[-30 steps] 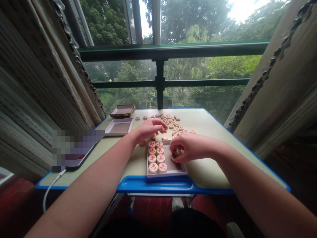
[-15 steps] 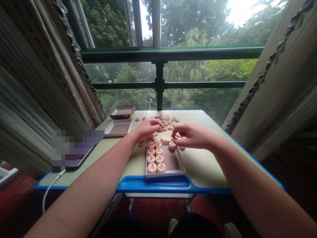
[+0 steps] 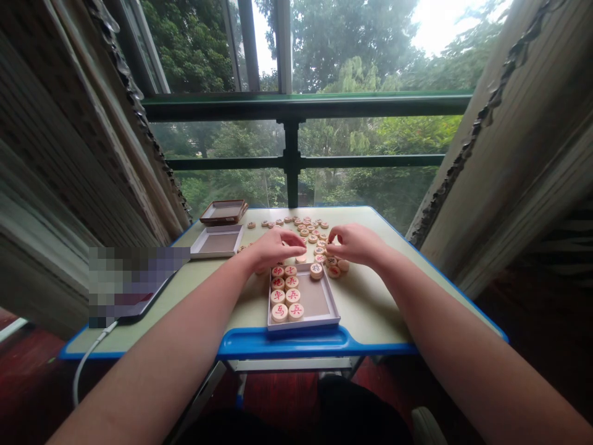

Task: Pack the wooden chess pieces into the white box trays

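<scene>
A shallow white box [image 3: 303,322] holds two columns of red-marked Chinese chess pieces [image 3: 292,296] along its left side. One dark-marked chess piece [image 3: 315,271] rests alone near its top right corner. My left hand [image 3: 274,248] hovers at the box's far left edge, fingers stretched and apart, above a blank-topped piece [image 3: 301,259]. Beyond the box's far right corner, my right hand [image 3: 354,241] has its thumb and index finger bent and slightly apart among loose pieces [image 3: 333,271]. Its fingers partly hide the pieces beneath them.
More chess pieces [image 3: 306,221] lie scattered toward the table's far side. At the left are another white tray [image 3: 217,254] and a stacked brown box [image 3: 223,212]. A tablet-like device [image 3: 151,296] with a white cable [image 3: 88,346] sits at the left table edge.
My right hand has let go of the dark-marked piece in the box and moved away, up and right, to the loose pieces. My left hand has shifted slightly. The view has turned a little.
</scene>
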Demonstrator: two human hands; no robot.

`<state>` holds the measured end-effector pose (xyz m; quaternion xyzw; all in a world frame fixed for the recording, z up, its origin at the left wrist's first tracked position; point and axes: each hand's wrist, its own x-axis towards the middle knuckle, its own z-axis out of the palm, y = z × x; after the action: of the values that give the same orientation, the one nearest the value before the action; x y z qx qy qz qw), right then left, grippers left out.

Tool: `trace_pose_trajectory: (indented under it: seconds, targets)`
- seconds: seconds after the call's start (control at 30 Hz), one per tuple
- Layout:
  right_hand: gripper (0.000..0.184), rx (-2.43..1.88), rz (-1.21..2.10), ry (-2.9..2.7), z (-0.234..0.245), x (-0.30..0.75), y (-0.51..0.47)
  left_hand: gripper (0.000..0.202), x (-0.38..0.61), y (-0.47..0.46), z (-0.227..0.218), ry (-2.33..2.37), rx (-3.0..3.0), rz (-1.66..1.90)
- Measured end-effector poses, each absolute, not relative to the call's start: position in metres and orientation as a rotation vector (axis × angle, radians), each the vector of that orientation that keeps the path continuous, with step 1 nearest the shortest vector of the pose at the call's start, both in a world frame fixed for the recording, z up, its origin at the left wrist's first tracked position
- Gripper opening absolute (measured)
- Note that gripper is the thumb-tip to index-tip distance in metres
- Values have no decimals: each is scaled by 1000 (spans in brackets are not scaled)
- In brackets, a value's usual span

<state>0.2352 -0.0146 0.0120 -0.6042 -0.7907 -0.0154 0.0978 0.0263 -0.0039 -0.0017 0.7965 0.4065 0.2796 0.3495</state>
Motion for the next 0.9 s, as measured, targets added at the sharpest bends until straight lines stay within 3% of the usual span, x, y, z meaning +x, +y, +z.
trace_pose_trajectory:
  seconds: [0.2,0.43,0.67,0.9]
  targets:
    - [31,-1817,-152,-2149,8,243,-5,29,38,-16,4,920,2350,631]
    - [27,-2063,-23,-2062,0,255,8,27,44,-17,-5,876,2531,553]
    - [27,-1966,63,-2081,-10,260,16,29,45,-19,-5,883,2504,535]
    - [30,-1939,102,-1778,-9,266,21,43,34,-6,-3,1145,2366,844]
